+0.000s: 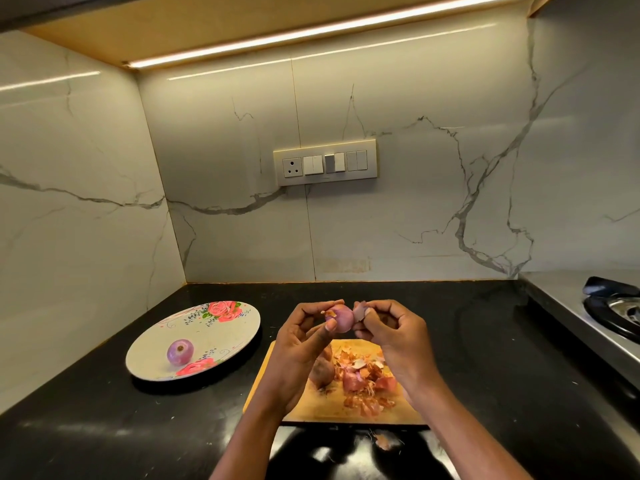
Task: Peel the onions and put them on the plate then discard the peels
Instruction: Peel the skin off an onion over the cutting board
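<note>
My left hand (304, 336) holds a small purple onion (341, 317) up above the wooden cutting board (277, 400). My right hand (394, 332) pinches a flap of peel (360, 311) at the onion's right side. One peeled onion (180, 351) lies on the floral plate (221, 337) to the left. An unpeeled onion (322, 372) rests on the board, partly hidden by my left hand. A heap of peels (367, 382) lies on the board under my right hand.
The black counter (104, 427) runs into a marble-walled corner. A gas stove (613, 313) sits at the right edge. A scrap of peel (384, 441) lies on the counter in front of the board. A switch panel (325, 162) is on the back wall.
</note>
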Available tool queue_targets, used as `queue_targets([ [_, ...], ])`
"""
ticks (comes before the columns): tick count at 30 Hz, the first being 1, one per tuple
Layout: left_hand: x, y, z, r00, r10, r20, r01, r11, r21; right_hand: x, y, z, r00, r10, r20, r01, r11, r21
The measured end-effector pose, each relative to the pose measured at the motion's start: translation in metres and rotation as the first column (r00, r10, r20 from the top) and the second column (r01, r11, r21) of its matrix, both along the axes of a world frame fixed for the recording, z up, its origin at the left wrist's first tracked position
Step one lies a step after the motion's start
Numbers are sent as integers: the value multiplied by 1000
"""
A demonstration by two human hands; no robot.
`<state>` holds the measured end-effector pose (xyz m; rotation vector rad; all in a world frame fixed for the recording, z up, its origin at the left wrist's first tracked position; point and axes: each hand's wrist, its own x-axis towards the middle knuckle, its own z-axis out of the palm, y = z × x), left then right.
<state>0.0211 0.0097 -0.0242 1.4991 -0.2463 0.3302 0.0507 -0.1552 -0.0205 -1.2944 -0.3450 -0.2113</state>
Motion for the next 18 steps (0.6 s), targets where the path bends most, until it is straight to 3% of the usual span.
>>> queue_targets([
  [5,2,0,0,999,-23,-41,19,995,-101,-2,2,2,988,101,-116,-88,990,113],
  [12,2,-1,0,993,118,-21,-117,992,47,-5,2,5,982,147,-120,-133,984,118],
  [18,0,0,3,998,42,-43,-44,997,-57,3,3,3,937,249,-245,-164,933,322],
])
